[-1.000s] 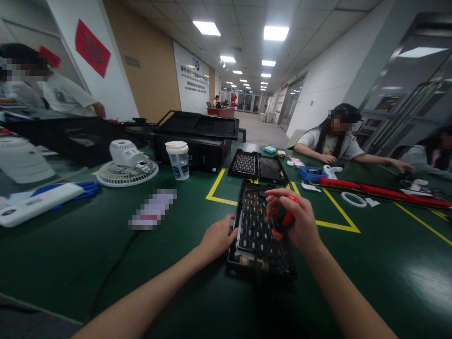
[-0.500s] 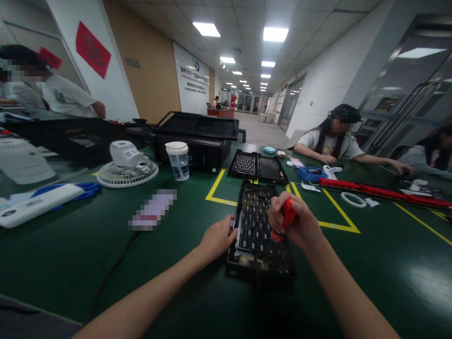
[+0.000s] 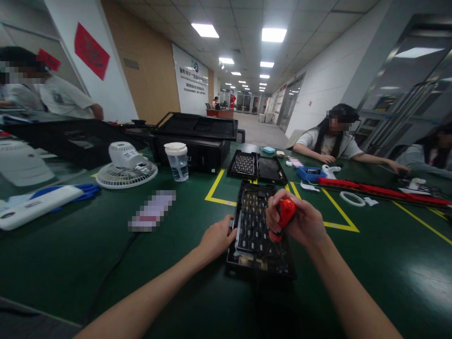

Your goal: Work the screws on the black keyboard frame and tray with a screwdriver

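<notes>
In front of me on the green table lies a black open case (image 3: 252,235) with rows of small dark cells inside. My left hand (image 3: 218,235) is closed on its left side wall, with the thumb over the rim. Above the right half of the case, my right hand (image 3: 300,219) wraps its fingers round a red-handled tool (image 3: 286,212). The tool slants down to the left, and its lower red end is close over the cells. Its tip is too dark to make out, so I cannot tell its exact kind.
Behind the case lies an open hinged black box (image 3: 271,169). To the left are a lidded cup (image 3: 179,162), a white fan (image 3: 127,172) and a blurred flat item (image 3: 152,210). A blue tray (image 3: 310,174) and a tape ring (image 3: 352,198) lie right, near a seated person (image 3: 332,136).
The right hand has turned slightly, so more of the red handle's rounded end faces me. My left hand and the case hold their places.
</notes>
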A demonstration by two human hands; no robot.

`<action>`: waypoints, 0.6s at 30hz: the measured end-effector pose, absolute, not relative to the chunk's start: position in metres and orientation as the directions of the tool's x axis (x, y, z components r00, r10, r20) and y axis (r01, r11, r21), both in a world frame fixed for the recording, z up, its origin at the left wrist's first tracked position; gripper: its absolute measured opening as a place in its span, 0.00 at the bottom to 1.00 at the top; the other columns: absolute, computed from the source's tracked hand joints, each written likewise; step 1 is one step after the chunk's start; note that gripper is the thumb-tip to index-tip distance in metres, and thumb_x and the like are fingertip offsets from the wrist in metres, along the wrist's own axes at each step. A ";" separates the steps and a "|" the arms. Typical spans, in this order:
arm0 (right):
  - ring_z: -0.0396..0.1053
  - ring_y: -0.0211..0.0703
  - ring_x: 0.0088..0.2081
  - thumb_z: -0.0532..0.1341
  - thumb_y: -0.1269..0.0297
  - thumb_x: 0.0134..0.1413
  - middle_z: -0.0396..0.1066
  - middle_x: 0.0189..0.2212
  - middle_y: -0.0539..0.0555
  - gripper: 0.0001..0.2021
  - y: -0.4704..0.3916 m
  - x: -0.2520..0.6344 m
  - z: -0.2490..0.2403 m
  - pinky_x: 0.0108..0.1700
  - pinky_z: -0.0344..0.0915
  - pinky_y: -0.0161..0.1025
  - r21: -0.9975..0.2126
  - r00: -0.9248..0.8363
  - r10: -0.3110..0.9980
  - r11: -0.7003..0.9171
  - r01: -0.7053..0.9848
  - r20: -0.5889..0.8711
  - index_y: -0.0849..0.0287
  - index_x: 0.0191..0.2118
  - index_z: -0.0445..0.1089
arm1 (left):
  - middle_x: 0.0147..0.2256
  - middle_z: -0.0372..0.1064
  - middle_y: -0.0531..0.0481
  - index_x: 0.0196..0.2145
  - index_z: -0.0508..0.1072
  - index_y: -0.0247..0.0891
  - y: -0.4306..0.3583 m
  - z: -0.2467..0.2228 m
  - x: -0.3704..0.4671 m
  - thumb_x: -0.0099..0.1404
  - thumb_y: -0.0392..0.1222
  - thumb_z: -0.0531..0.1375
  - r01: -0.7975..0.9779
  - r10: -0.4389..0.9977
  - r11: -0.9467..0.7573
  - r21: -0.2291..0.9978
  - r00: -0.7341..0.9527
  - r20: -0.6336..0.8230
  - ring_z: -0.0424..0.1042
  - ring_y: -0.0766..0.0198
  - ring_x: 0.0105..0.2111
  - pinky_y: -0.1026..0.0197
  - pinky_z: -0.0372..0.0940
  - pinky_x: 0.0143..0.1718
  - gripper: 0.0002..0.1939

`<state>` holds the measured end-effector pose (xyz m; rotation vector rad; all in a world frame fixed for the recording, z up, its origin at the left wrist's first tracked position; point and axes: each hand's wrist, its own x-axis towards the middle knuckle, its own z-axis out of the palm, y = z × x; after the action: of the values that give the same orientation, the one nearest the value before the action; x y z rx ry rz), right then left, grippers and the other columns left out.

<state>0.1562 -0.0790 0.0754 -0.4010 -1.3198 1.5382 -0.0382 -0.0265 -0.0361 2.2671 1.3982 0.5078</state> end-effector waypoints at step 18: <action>0.64 0.44 0.27 0.46 0.63 0.52 0.62 0.28 0.54 0.11 -0.079 0.162 0.080 0.30 0.58 0.44 -0.883 -0.472 0.794 0.164 -0.440 0.383 0.59 0.32 0.63 | 0.30 0.70 0.52 0.49 0.58 0.41 -0.027 -0.035 -0.038 0.63 0.46 0.49 0.746 0.902 -0.391 0.539 0.426 0.065 0.70 0.62 0.32 0.64 0.59 0.31 0.17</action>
<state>0.1624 -0.0793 0.0799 -0.3681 -1.4179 1.5259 -0.0382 -0.0268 -0.0347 2.2529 1.3977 0.4899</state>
